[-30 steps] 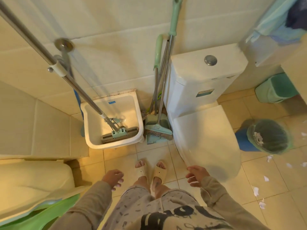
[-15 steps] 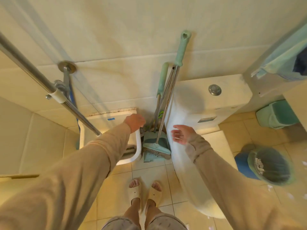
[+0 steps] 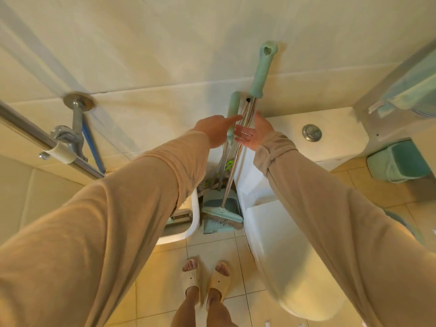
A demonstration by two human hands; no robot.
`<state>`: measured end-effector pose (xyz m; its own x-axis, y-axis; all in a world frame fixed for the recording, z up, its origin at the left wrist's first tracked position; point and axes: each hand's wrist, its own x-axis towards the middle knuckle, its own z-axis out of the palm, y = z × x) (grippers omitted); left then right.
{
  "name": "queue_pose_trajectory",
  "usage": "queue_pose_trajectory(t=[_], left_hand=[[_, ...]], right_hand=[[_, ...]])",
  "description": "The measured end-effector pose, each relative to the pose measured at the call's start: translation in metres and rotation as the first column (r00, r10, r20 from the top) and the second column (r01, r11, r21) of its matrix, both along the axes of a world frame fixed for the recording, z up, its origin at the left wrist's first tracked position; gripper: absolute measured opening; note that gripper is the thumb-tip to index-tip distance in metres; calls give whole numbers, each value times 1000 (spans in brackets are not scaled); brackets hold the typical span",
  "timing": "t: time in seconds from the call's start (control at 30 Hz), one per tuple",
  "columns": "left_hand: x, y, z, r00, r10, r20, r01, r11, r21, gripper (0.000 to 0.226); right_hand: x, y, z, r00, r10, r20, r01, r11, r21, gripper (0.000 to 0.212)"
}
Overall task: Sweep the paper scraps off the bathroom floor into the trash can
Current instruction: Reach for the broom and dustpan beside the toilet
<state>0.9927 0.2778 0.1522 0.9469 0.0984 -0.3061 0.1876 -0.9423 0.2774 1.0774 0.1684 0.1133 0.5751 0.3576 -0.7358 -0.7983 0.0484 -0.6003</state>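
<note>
A person in a tan long-sleeved top reaches with both hands for the mint-green broom with a steel shaft (image 3: 238,161) that stands upright against the cream tiled wall, just left of the white toilet tank (image 3: 330,133). The left hand (image 3: 213,129) points its fingers at the shorter mint-green handle of the grey-green dustpan (image 3: 232,109), at or almost at it, but is not closed around it. The right hand (image 3: 253,133) is spread wide, palm toward the steel shaft, holding nothing. The broom's bristle head rests in the dustpan's tray on the floor, at the foot of the tank. Only a couple of white paper scraps (image 3: 267,324) show at the lower edge, below the toilet; the trash can cannot be made out with certainty. The step in hand appears to be fetching the tools. The next move likely calls for closing each hand round its handle and lifting the pair clear of the tank without knocking it.
</note>
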Motion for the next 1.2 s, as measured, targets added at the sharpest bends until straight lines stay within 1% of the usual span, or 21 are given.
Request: queue_pose_trajectory(t=[0.1, 0.17, 0.23, 0.3, 0.4, 0.43, 0.5, 0.53, 0.57, 0.63, 0.7, 0.8, 0.87, 0.93, 1.03, 1.07, 1.13, 1.2], left_hand=[[7, -2, -2, 999, -41, 14, 39, 991, 127, 71], [8, -2, -5, 996, -72, 53, 58, 971, 231, 72], [7, -1, -7, 987, -117, 108, 67, 920, 386, 66], [9, -2, -7, 971, -186, 148, 84, 850, 519, 51], [10, -3, -5, 936, -320, 145, 173, 780, 602, 29], [9, -3, -5, 920, -370, 125, 213, 743, 635, 27], [3, -4, -7, 882, -466, 60, 289, 638, 714, 29], [0, -7, -6, 863, -505, 18, 323, 579, 748, 29], [-3, -10, -4, 842, -539, -31, 364, 524, 770, 29], [-11, -19, 1, 798, -590, -127, 454, 448, 770, 25], [-19, -24, 6, 759, -621, -196, 521, 400, 754, 19], [-35, -30, 10, 687, -675, -269, 598, 313, 738, 15], [-50, -39, 11, 642, -716, -275, 626, 283, 727, 15], [-67, -47, 12, 601, -761, -246, 640, 273, 718, 17], [-97, -56, 13, 584, -789, -191, 645, 308, 700, 23], [-106, -59, 13, 578, -794, -188, 648, 307, 697, 25], [-123, -68, 12, 582, -791, -188, 659, 325, 678, 27], [-135, -72, 13, 562, -811, -165, 660, 319, 680, 27]], right_hand=[[4, 4, -4, 1000, 20, -9, -20, 1000, 6, 65], [6, 6, -4, 1000, 11, -24, -10, 1000, 25, 69], [7, 9, -3, 999, -1, -41, 2, 1000, 30, 72], [7, 10, -1, 998, -16, -63, 18, 1000, 19, 71], [0, 7, 3, 987, -75, -144, 75, 997, -8, 60], [-7, 5, 4, 978, -105, -181, 100, 994, -34, 54], [-21, 2, 6, 958, -151, -243, 133, 987, -86, 39], [-30, 1, 6, 947, -165, -277, 148, 986, -80, 29], [-39, -1, 7, 932, -176, -317, 171, 984, -45, 25], [-58, -6, 8, 886, -214, -410, 258, 965, 53, 25], [-76, -14, 7, 811, -289, -509, 394, 912, 111, 24], [-100, -30, 0, 638, -441, -631, 617, 783, 77, 23], [-116, -41, -5, 561, -456, -691, 675, 735, 63, 22], [-135, -52, -7, 540, -423, -727, 667, 742, 64, 24], [-166, -65, 1, 493, -426, -759, 692, 720, 46, 27], [-176, -70, 4, 482, -434, -761, 695, 718, 30, 29], [-194, -78, 6, 490, -427, -760, 683, 730, 31, 34], [-209, -85, 5, 501, -423, -755, 671, 741, 29, 46]])
